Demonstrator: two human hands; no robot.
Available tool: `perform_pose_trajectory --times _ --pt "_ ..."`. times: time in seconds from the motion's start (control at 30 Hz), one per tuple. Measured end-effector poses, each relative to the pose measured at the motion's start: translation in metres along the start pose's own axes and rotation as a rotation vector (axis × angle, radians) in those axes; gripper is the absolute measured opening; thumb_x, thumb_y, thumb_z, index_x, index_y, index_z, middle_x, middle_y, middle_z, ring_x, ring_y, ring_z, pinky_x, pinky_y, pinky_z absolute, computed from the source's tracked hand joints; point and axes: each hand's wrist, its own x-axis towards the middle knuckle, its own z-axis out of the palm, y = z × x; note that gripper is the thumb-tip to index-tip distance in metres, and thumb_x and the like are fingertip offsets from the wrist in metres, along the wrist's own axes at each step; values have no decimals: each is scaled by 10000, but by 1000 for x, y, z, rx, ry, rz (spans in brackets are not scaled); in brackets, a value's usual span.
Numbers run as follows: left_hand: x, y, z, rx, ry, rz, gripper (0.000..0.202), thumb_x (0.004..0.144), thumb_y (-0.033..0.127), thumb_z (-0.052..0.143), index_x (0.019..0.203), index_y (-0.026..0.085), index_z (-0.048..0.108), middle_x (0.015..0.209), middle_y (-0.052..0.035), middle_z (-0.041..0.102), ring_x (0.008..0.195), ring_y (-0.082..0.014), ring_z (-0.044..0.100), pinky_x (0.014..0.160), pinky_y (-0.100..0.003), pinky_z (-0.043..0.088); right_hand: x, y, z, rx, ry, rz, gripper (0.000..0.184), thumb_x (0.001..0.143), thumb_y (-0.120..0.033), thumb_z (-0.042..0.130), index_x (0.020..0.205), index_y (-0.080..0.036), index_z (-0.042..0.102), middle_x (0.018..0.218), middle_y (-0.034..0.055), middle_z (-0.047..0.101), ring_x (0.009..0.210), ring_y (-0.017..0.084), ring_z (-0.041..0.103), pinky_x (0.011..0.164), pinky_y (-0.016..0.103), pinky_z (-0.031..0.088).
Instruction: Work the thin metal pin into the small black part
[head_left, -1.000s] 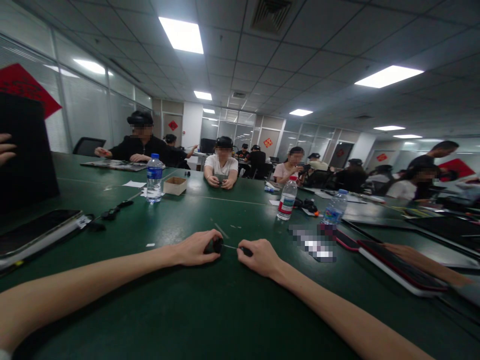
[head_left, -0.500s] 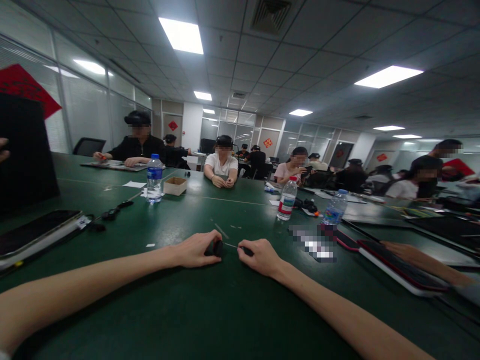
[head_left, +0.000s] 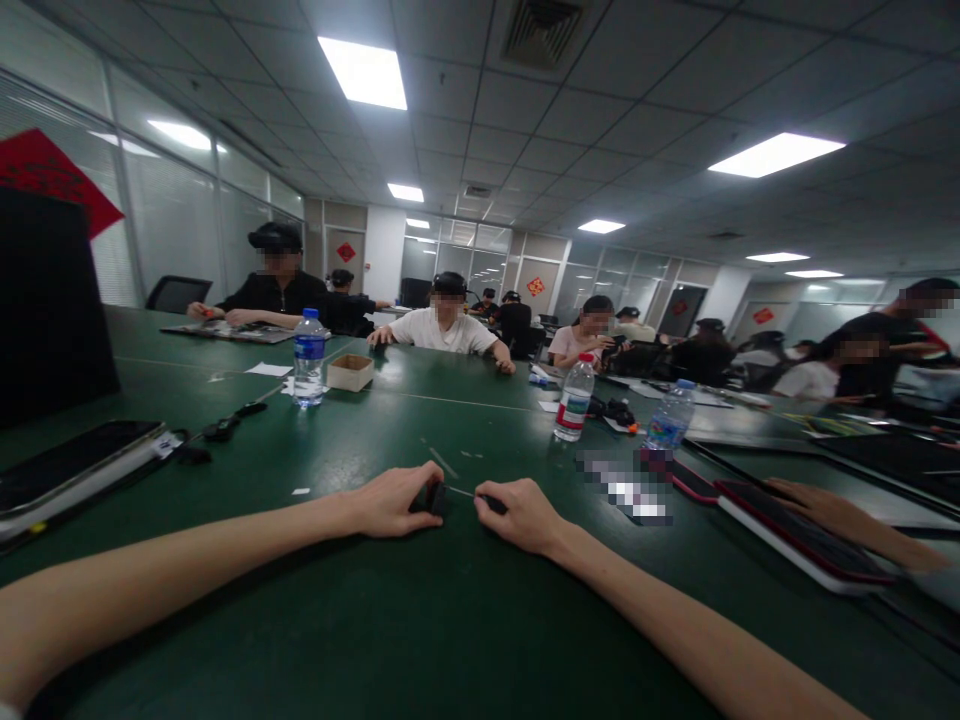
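Both my forearms stretch out over the green table (head_left: 450, 620). My left hand (head_left: 390, 500) is closed around a small black object (head_left: 436, 497) resting on the table. My right hand (head_left: 521, 513) is closed on a thin tool with a dark handle (head_left: 491, 500); its fine metal tip (head_left: 461, 491) points at the black object. The two hands sit a few centimetres apart.
A phone (head_left: 71, 462) and black cable (head_left: 225, 425) lie at left, a dark screen (head_left: 49, 300) behind. Water bottles (head_left: 308, 357) (head_left: 574, 398) (head_left: 670, 414) and a small cardboard box (head_left: 350, 371) stand mid-table. A red-edged tablet (head_left: 795, 535) lies at right under a co-worker's hand (head_left: 817, 503). Several people sit opposite.
My hands have stayed put. The person opposite in white spread both arms out on the table. The hand at the far left edge left the view.
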Motion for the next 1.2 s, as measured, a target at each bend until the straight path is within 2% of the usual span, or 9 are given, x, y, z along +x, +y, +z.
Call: perform_pose_trajectory --times 0.17,0.47,0.67,0.97,1.2 --pt "0 2 -1 3 -14 2 452 814 454 615 1128 200 411 959 -51 601 828 -214 597 682 -294 426 -1 1 0 37 -25 -28 297 933 -344 435 943 -177 681 694 10 663 551 95 565 568 195 414" --pt "0 3 -1 6 -8 7 441 821 455 601 1127 201 410 948 -50 602 825 -216 594 686 -294 420 -1 3 3 -38 27 -47 273 915 -327 456 921 -181 687 679 8 672 539 95 568 573 200 402" --pt "0 1 0 23 0 -6 425 826 455 596 1118 206 414 946 -45 602 812 -210 588 684 -291 415 -2 -3 2 -46 -27 -125 277 900 -332 462 857 -188 694 664 11 676 544 99 578 563 194 402" --pt "1 1 0 0 -5 -10 422 826 470 597 1101 197 430 971 -53 603 838 -213 591 707 -301 423 -1 -2 6 -70 3 3 286 914 -349 463 892 -196 705 674 5 676 548 102 576 584 204 405" --pt "1 2 -2 -4 -21 -21 427 828 476 589 1106 190 438 982 -59 604 847 -215 590 711 -303 426 0 -4 1 -61 -37 -37 272 908 -328 471 896 -188 704 676 8 672 546 97 571 567 192 392"
